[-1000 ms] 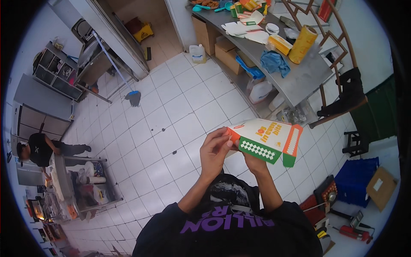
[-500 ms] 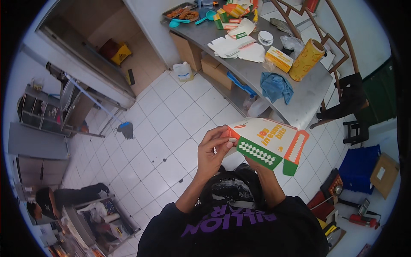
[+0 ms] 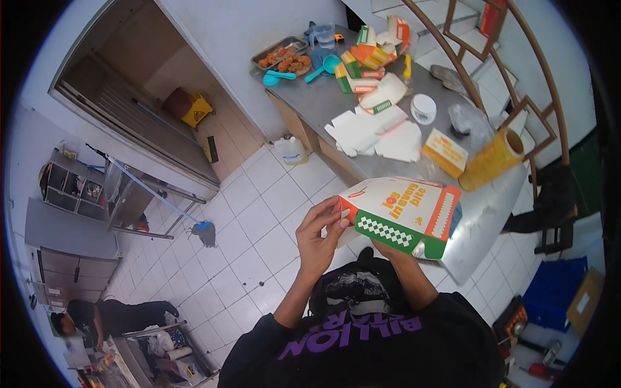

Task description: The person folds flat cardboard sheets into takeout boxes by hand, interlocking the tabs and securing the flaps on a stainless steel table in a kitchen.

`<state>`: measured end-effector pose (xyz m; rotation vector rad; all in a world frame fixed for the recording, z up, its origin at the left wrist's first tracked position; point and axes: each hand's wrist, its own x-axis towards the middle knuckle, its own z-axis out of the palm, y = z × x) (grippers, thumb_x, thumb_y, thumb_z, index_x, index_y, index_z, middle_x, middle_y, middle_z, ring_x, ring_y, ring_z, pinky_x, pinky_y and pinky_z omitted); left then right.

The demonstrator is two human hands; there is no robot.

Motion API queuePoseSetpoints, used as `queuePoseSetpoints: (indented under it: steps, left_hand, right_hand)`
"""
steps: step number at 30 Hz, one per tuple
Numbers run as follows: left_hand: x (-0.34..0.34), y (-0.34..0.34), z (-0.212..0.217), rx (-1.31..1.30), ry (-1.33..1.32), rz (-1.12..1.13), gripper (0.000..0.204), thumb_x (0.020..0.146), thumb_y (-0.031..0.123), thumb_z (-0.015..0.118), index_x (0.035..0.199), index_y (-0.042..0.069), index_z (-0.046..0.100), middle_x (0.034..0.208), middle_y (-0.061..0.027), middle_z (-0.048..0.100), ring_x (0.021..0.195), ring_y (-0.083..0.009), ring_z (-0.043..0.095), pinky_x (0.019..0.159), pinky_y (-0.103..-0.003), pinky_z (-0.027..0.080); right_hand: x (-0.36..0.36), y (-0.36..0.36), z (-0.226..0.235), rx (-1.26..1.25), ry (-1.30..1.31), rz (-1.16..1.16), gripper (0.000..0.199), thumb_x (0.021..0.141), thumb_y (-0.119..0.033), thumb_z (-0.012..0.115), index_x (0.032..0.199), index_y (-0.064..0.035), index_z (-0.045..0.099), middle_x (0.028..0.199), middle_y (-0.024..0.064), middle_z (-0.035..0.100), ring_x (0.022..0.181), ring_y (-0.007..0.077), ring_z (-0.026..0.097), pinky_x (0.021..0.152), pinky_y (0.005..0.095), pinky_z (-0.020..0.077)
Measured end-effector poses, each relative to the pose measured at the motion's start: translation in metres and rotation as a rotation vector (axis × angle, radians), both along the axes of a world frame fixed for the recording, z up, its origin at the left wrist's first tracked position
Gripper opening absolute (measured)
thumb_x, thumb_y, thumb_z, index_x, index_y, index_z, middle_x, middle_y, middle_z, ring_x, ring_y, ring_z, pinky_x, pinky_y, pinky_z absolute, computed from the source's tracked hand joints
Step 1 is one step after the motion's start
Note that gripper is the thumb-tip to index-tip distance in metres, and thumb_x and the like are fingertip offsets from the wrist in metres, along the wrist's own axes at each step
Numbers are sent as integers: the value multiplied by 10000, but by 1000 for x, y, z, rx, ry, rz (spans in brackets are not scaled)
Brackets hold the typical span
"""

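I hold a flat printed food carton (image 3: 406, 213), white with orange and green checkered panels, in front of my chest. My left hand (image 3: 321, 234) pinches its left flap between thumb and fingers. My right hand (image 3: 388, 249) is mostly hidden beneath the carton and supports it from below. The carton hangs over the near edge of a steel table (image 3: 479, 207).
On the table lie flat white carton blanks (image 3: 375, 132), folded cartons (image 3: 365, 61), a yellow box (image 3: 444, 152), a yellow roll (image 3: 491, 158), a white tub (image 3: 424, 108) and a tray of fried food (image 3: 281, 57). A mop (image 3: 194, 226) rests on the tiled floor. Another person (image 3: 103, 317) bends at lower left.
My head has turned toward the table, so it fills more of the view. The carton stays in both hands, now tilted a little more to the right.
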<state>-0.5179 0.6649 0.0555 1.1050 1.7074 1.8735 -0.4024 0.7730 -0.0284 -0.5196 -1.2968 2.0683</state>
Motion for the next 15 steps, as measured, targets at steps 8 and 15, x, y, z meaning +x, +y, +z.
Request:
queuePoseSetpoints:
  steps: [8,15]
  left_hand:
    - [-52,105,-4,-75,151,-22,184,821,72,657,985,-10,666,1187,-169,552,1102,-277,553,956,-370,433]
    - [-102,211,-27,-23,281,-174,189,795,31,670,974,-30,655,1107,-195,616,1043,-284,605,856,-343,499]
  right_hand:
    - [-50,97,29,251,-370,-72,359,808,-217,701,1087,-33,570,1059,67,594,958,140,551,814,296,465]
    - [-76,173,-18,-97,-238,-195,249,853,-107,600,1082,-14,569,1074,95,594,972,185,567,873,340,466]
